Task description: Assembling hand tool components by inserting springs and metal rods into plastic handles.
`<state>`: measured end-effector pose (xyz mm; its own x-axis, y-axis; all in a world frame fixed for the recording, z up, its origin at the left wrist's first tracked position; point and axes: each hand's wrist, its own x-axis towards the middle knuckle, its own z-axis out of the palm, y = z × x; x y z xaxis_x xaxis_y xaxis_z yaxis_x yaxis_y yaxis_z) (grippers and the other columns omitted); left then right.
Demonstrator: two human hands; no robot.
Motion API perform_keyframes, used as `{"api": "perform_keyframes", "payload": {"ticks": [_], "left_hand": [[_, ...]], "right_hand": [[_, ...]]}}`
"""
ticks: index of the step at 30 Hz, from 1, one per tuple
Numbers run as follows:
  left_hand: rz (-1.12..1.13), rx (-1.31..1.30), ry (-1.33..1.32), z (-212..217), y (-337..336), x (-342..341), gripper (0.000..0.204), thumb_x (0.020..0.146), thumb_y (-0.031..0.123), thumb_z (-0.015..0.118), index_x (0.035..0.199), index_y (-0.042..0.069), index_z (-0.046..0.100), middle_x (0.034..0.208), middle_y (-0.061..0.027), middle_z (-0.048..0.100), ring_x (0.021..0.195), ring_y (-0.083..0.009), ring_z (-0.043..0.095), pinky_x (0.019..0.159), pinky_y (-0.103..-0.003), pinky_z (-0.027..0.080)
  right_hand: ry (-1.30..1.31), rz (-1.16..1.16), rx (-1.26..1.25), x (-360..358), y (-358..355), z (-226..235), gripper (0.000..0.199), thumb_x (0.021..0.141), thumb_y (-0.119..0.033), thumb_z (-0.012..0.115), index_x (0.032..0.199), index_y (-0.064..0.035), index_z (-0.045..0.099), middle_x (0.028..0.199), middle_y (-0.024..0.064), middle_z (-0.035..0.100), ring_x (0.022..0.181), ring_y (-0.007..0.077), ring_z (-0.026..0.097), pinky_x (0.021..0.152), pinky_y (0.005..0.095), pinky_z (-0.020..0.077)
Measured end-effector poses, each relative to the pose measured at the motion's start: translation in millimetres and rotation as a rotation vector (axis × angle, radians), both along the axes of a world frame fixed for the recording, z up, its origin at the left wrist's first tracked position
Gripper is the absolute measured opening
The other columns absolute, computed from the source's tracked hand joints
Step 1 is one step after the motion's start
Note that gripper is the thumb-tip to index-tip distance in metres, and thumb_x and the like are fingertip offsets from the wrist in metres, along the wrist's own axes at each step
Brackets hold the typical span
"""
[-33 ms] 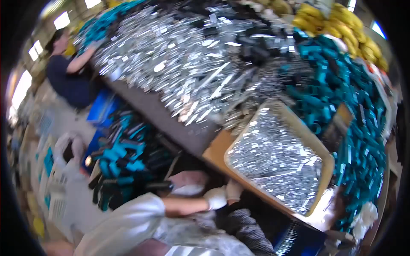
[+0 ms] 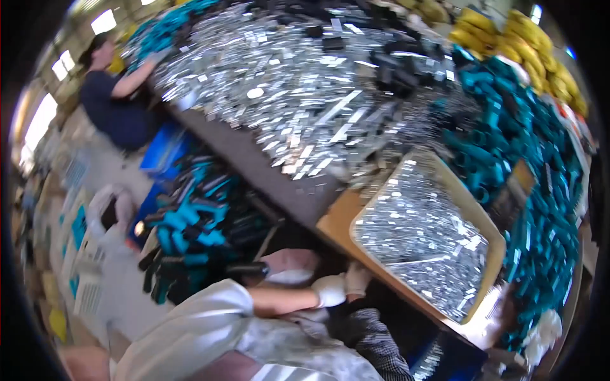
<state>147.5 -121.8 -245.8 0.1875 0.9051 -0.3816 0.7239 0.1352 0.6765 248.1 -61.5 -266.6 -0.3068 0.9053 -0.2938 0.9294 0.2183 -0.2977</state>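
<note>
My left hand point(image 2: 330, 291), in a white glove, lies close beside my right hand point(image 2: 357, 280), in a pale glove. Both are low at the near side of the work table, in front of a brown board edge point(image 2: 346, 216). Blur and overlap hide the fingers, so whether either hand grips anything does not show. Just beyond them a cream tray point(image 2: 497, 254) holds a heap of small shiny silver pieces point(image 2: 426, 235). A patterned sleeve point(image 2: 378, 336) covers my right forearm, while my left forearm point(image 2: 279, 301) is bare below a light sleeve.
A large silver heap point(image 2: 267, 82) covers the table. Teal parts point(image 2: 492, 120) pile up at the right; teal and black pieces point(image 2: 190, 222) fill a place at my left. A blue box point(image 2: 164, 149) and a co-worker point(image 2: 117, 108) are farther left. Yellow bags point(image 2: 537, 51) stand behind.
The whole view has shifted slightly, with the scene now sitting farther right. My hands stay together by the board edge; nothing visibly taken up or let go.
</note>
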Motion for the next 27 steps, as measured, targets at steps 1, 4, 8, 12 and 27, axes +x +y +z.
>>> {"api": "perform_keyframes", "payload": {"ticks": [1, 4, 8, 12, 27], "left_hand": [[-0.086, -0.001, 0.006, 10, 10, 6, 0.033, 0.083, 0.022, 0.057, 0.104, 0.000, 0.067, 0.099, -0.0234, 0.070, 0.090, -0.0415, 0.068, 0.077, -0.049, 0.054], [-0.154, -0.070, 0.077, 61, 15, -27, 0.045, 0.076, 0.025, 0.068, 0.112, 0.001, 0.059, 0.096, -0.0237, 0.069, 0.087, -0.0431, 0.067, 0.078, -0.050, 0.053], [-0.171, 0.084, -0.040, 203, -15, -115, 0.055, 0.080, 0.038, 0.071, 0.124, 0.007, 0.059, 0.102, -0.0203, 0.069, 0.092, -0.0376, 0.068, 0.080, -0.044, 0.053], [0.112, 0.500, 0.132, 329, -66, -190, 0.055, 0.076, 0.025, 0.081, 0.124, 0.004, 0.063, 0.110, -0.0137, 0.071, 0.098, -0.0250, 0.071, 0.085, -0.034, 0.055], [0.197, -0.023, 0.842, 201, -134, -291, 0.060, 0.074, 0.039, 0.073, 0.129, 0.016, 0.061, 0.123, -0.0142, 0.062, 0.110, -0.0369, 0.058, 0.094, -0.047, 0.050]], "right_hand": [[0.268, -0.272, -0.131, 17, 8, -31, 0.037, 0.093, -0.026, 0.063, 0.113, 0.0042, 0.065, 0.110, 0.0272, 0.067, 0.101, 0.0375, 0.064, 0.088, 0.0463, 0.0492], [1.268, -0.695, -0.330, 1, 2, 23, 0.042, 0.095, -0.027, 0.064, 0.125, 0.0026, 0.062, 0.116, 0.0140, 0.067, 0.106, 0.0217, 0.063, 0.087, 0.0338, 0.0512], [1.407, -0.765, -0.397, 52, -22, 51, 0.041, 0.097, -0.031, 0.060, 0.126, -0.0017, 0.060, 0.113, 0.0109, 0.065, 0.096, 0.0228, 0.064, 0.082, 0.0333, 0.0528], [1.610, -0.914, -0.695, 135, -26, -27, 0.041, 0.095, -0.034, 0.061, 0.126, -0.0065, 0.061, 0.112, 0.0108, 0.063, 0.101, 0.0276, 0.059, 0.092, 0.0407, 0.0474], [1.226, -0.742, -0.638, 84, -44, 32, 0.027, 0.099, -0.018, 0.056, 0.116, -0.0002, 0.065, 0.099, 0.0118, 0.071, 0.089, 0.0215, 0.070, 0.076, 0.0325, 0.0576]]}}
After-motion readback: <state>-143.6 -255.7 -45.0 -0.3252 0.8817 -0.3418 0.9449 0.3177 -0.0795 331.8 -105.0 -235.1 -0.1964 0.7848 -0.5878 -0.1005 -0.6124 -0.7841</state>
